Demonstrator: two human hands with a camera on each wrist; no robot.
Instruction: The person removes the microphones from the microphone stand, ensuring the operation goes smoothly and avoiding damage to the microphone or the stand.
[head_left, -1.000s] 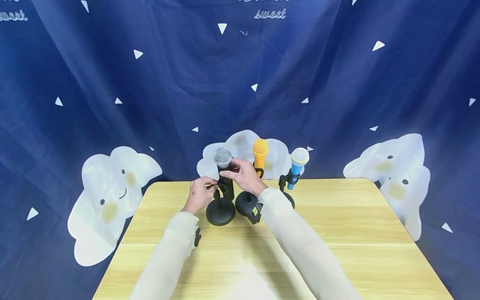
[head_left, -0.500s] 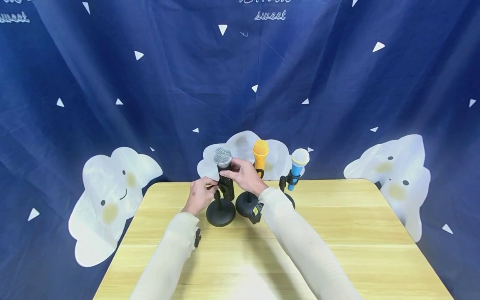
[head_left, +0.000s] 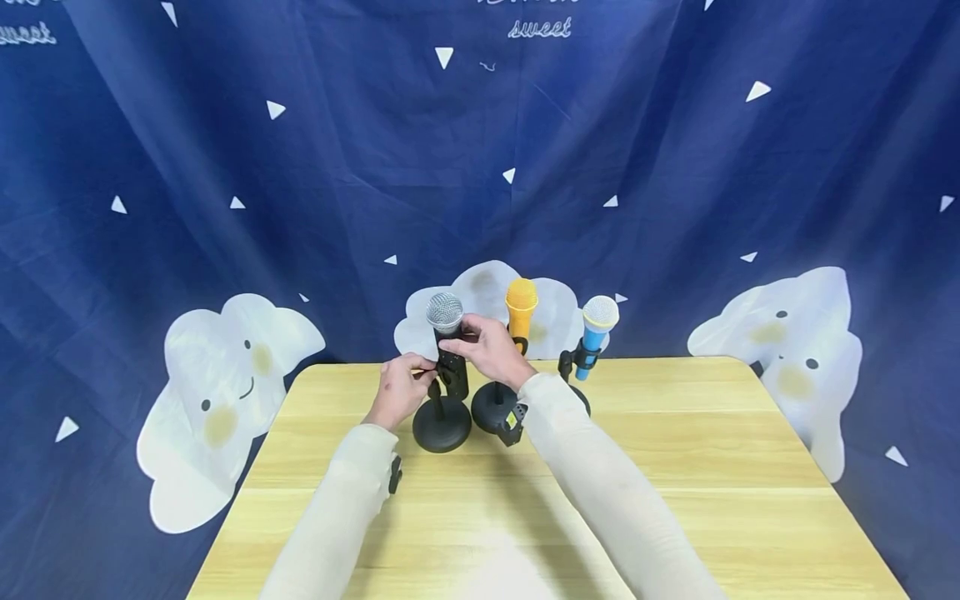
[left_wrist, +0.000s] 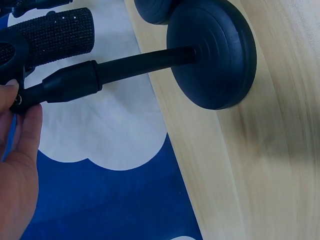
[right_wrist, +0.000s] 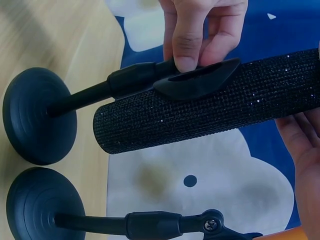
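A black rhinestone-covered microphone (right_wrist: 210, 116) with a silver mesh head stands nearly upright in the head view. Its body lies against the curved black clip (right_wrist: 197, 80) of a desk stand. My right hand (head_left: 491, 350) holds this microphone just below the head, thumb on the near side. At the joint under the clip, my left hand (head_left: 400, 387) pinches the stand between thumb and fingers, also seen in the left wrist view. The stand's round base (head_left: 442, 427) rests on the table, its short pole (left_wrist: 145, 65) rising to the joint.
Close on the right, a yellow microphone (head_left: 521, 302) sits in a second stand with a round base (head_left: 491, 407). Farther right, a blue microphone (head_left: 592, 340) is held in a third stand. Behind the wooden table (head_left: 675, 467) hangs a blue curtain (head_left: 360, 150) with cloud prints.
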